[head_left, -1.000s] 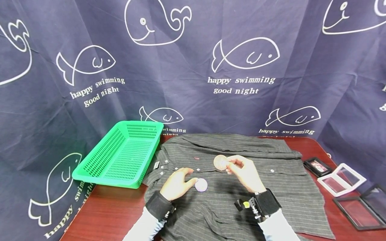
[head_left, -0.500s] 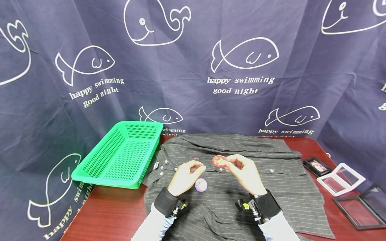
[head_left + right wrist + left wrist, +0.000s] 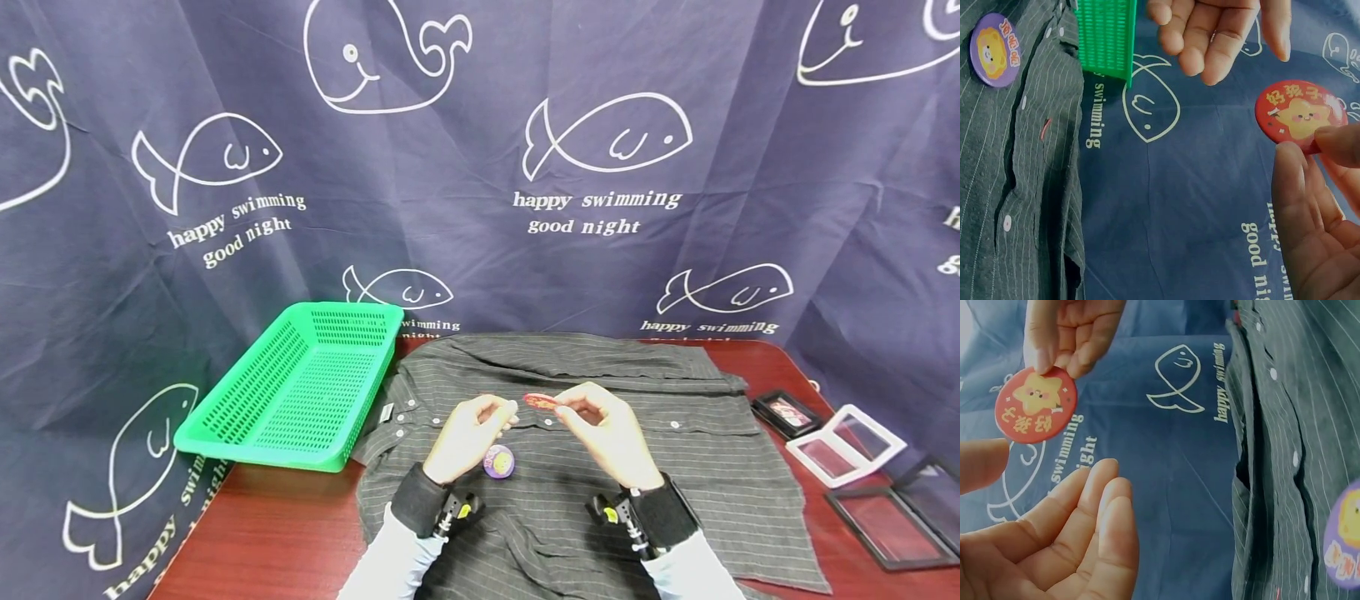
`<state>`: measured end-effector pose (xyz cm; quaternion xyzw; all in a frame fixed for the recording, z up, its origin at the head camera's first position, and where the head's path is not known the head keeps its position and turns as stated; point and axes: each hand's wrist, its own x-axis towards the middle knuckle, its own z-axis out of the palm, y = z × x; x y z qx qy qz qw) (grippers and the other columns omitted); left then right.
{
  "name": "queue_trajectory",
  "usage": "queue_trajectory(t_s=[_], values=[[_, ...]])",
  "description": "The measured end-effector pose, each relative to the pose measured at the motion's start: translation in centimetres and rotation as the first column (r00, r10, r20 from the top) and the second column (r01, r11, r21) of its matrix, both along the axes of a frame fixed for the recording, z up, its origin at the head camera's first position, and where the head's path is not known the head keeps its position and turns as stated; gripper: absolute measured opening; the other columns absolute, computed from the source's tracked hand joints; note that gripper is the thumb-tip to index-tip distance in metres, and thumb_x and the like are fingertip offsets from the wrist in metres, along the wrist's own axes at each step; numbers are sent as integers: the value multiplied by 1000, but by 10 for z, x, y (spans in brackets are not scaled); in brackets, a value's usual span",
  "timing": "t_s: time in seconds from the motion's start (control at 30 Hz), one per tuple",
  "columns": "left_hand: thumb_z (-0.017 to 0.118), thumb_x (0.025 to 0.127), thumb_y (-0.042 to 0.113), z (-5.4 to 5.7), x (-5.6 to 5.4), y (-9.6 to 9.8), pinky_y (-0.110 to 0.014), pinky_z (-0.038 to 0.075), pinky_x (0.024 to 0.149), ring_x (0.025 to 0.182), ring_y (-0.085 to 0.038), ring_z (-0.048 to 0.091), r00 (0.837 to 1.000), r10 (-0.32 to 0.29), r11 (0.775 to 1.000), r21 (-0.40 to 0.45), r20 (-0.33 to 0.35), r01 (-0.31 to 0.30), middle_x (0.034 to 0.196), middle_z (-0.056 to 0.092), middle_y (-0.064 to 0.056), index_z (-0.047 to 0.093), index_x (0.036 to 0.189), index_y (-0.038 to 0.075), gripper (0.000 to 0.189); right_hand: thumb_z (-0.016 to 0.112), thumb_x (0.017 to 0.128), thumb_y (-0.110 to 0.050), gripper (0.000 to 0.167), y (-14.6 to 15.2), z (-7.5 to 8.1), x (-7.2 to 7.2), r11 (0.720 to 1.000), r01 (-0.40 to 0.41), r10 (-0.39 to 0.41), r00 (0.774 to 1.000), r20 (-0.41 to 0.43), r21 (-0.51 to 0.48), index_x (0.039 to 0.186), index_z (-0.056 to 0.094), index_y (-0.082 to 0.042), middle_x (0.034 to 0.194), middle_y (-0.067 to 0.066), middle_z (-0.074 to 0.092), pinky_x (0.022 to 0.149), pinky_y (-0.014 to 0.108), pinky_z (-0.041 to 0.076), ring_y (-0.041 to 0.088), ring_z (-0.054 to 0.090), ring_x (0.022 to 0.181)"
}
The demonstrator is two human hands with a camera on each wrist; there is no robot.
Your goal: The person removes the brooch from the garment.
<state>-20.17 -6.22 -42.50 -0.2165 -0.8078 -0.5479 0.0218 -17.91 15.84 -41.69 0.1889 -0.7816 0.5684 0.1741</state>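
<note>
My right hand (image 3: pixel 606 429) pinches a round red badge (image 3: pixel 1297 115) by its edge, thumb on its front. The badge bears a yellow star with a face and yellow characters. Opposite it, my left hand (image 3: pixel 467 437) hovers with thumb and fingers apart and nothing between them; in the left wrist view its fingers (image 3: pixel 1104 519) sit just short of the badge. A purple round badge (image 3: pixel 498 461) with a yellow cartoon face lies on the dark grey striped shirt (image 3: pixel 637 483), just right of my left wrist. The shirt is spread over the table, its white buttons showing.
A green plastic basket (image 3: pixel 341 457) stands at the table's left. On the right lie a small black case (image 3: pixel 787 414), a white-framed case (image 3: pixel 851 446) and a black-framed case (image 3: pixel 892 525). A dark blue printed curtain (image 3: pixel 480 167) hangs behind the red-brown table (image 3: pixel 277 533).
My left hand has lifted off beside the purple badge and moved right and up toward the red badge. My right hand has turned the badge from its pale side to its red face, now tilted nearly edge-on.
</note>
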Motion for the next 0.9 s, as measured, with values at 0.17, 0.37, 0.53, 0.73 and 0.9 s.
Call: queue_trajectory(t_s=[0.17, 0.37, 0.53, 0.73, 0.9], values=[[53, 101, 21, 3, 0, 3, -35, 59, 72, 78, -14, 68, 999, -18, 999, 36, 47, 16, 91, 74, -19, 69, 101, -3, 29, 69, 88, -1, 12, -2, 0, 0, 998, -34, 37, 998, -54, 52, 98, 70, -8, 93, 9, 71, 75, 18, 54, 2, 66, 82], [48, 103, 17, 26, 14, 6, -41, 59, 73, 74, -12, 66, 996, -21, 999, 33, 83, 18, 89, 72, -24, 69, 95, -7, 33, 69, 83, 10, 15, -9, 5, 4, 997, -29, 37, 992, -121, 74, 93, 69, 0, 92, 14, 68, 76, 18, 55, 3, 66, 84], [48, 103, 15, 27, 15, 5, -35, 59, 71, 77, -27, 69, 995, -48, 998, 55, 87, 43, 88, 71, -26, 67, 94, -10, 33, 69, 82, 11, 16, -13, 9, 8, 996, -67, 75, 983, -169, 52, 92, 69, 0, 92, 15, 67, 78, 17, 55, 10, 67, 84], [53, 101, 18, 2, 0, 5, -31, 58, 68, 75, -21, 68, 996, -33, 997, 69, 84, 27, 84, 72, -21, 68, 94, -3, 28, 71, 81, 11, 20, -11, -4, 0, 994, -101, 107, 970, -218, 39, 92, 71, -5, 95, 13, 66, 80, 17, 55, 5, 63, 91], [54, 100, 18, 2, 1, 4, -30, 58, 66, 70, -14, 64, 996, -19, 996, 85, 87, 12, 82, 70, -20, 67, 93, -3, 26, 71, 79, 14, 19, -13, -5, 0, 991, -132, 135, 962, -238, 30, 89, 71, -2, 95, 17, 65, 80, 18, 55, 6, 64, 91]])
